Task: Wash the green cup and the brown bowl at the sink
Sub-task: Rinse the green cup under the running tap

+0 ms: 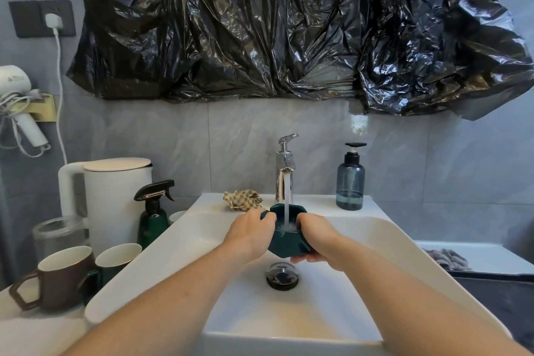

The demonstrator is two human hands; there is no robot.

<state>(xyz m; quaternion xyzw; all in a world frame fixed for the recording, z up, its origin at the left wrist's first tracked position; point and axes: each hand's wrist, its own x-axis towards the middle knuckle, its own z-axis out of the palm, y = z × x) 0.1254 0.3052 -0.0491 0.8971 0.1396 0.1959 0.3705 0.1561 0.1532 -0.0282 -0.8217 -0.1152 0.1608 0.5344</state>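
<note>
A dark green faceted cup (286, 246) is held over the white sink (202, 240), right under the chrome tap (284, 170). Water (286, 211) streams from the tap into the cup. My left hand (250, 233) grips its left rim, and my right hand (316, 237) grips its right side with fingers curled beneath it. A brown mug with a handle and white inside (62, 280) stands on the counter at the left. Beside it is another green cup with a white inside (115, 259).
The drain plug (282, 276) lies below the cup. A white kettle (115, 196), green spray bottle (153, 214) and glass jar (57, 234) crowd the left counter. A shell (242, 199) and blue soap bottle (350, 179) sit on the sink's back ledge.
</note>
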